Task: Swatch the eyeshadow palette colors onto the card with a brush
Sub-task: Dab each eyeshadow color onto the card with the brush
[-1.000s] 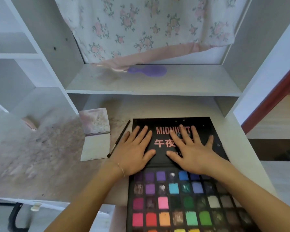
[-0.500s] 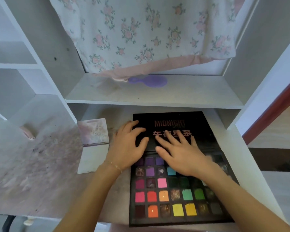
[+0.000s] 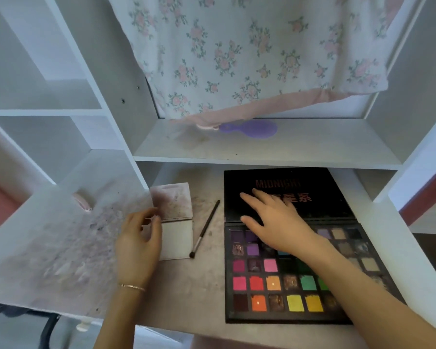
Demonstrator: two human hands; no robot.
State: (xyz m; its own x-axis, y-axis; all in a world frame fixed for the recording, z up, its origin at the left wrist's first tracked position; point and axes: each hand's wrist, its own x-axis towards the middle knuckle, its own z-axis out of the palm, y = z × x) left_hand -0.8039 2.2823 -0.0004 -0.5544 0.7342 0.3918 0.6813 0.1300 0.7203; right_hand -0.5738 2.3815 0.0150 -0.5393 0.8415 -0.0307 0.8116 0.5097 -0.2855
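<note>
A large black eyeshadow palette (image 3: 272, 285) lies open on the desk, its lid (image 3: 320, 182) flat toward the back and several coloured pans toward me. My right hand (image 3: 275, 222) hovers over the hinge, fingers spread and pointing left, holding nothing. A slim dark brush (image 3: 205, 229) lies slanted on the desk just left of the palette. Left of the brush lies a white card (image 3: 178, 241) with a stained pinkish flap (image 3: 173, 201) behind it. My left hand (image 3: 139, 240) rests at the card's left edge, fingers curled loosely and touching it; no firm grip shows.
The desk top (image 3: 61, 253) is smeared with powder on its left side, and a small pink object (image 3: 82, 201) lies there. A shelf just above the palette lid holds a purple hairbrush (image 3: 252, 128). Floral cloth (image 3: 249, 54) hangs behind it. White cubbies stand at left.
My left hand left the palette lid and moved left to the card's edge. My right hand stayed over the palette's hinge area. The camera view shifted, showing the whole palette.
</note>
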